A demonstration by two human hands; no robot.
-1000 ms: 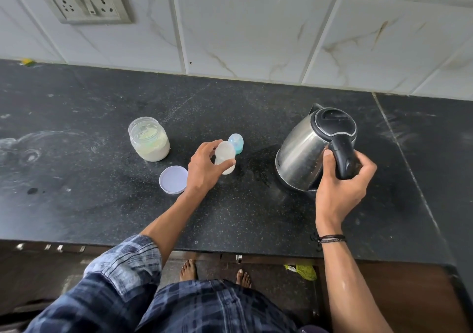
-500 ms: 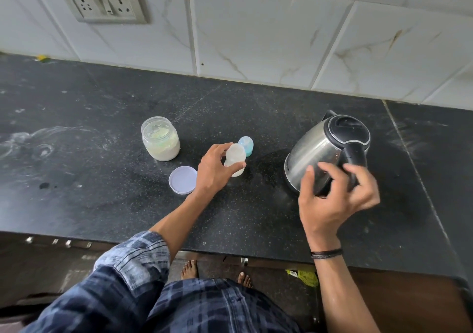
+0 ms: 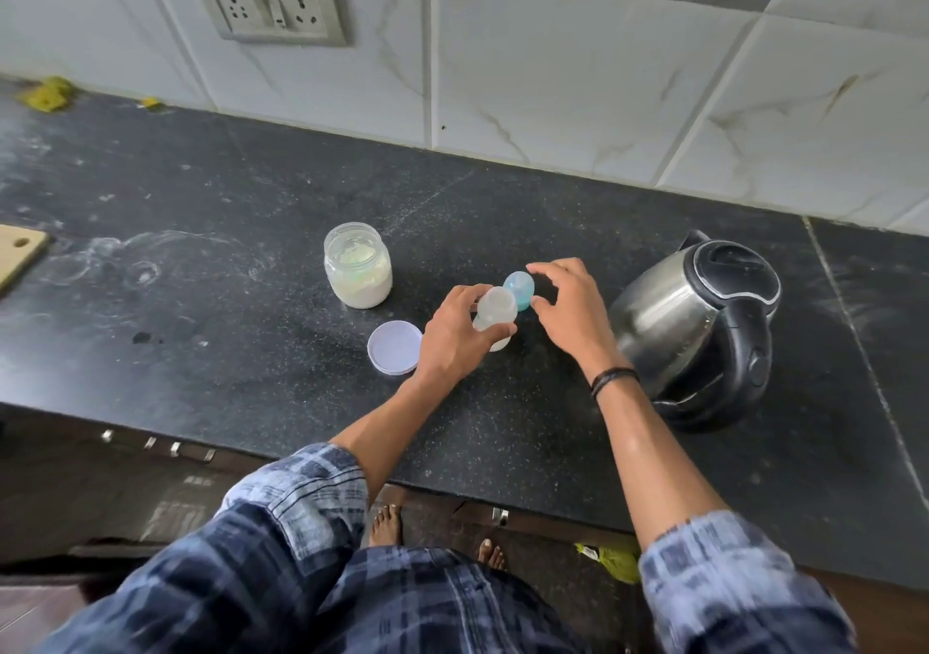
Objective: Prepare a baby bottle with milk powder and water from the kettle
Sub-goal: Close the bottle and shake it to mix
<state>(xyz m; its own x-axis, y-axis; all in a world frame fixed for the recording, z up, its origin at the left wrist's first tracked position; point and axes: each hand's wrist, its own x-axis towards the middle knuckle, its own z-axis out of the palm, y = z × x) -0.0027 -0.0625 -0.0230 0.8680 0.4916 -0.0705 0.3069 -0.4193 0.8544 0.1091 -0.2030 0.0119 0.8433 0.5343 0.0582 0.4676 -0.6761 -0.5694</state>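
The bottle (image 3: 495,319) stands near the middle of the table (image 3: 226,361), and the left hand (image 3: 455,336) has its grip wrapped round the body from the 9 o'clock side. A pale fill shows in the lower part, though I cannot tell how high it reaches.

The right hand (image 3: 568,311) sits at the bottle's 3 o'clock with fingers spread and empty, reaching toward the blue cap (image 3: 519,290), which is just behind the bottle at 1 o'clock. Whether the fingertips touch the cap is not clear.

The kettle (image 3: 699,321) rests on the table at 3 o'clock, well clear of both hands, lid down. The powder jar (image 3: 358,266) stands open at 10 o'clock, and its lid (image 3: 394,346) lies flat at 8 o'clock beside the left wrist.

By the look of it, filling is over and closing is the step in hand. The next move likely calls for the right hand to pinch the cap, bring it squarely over the neck and twist it on while the left hand holds the bottle upright and steady against the turn.
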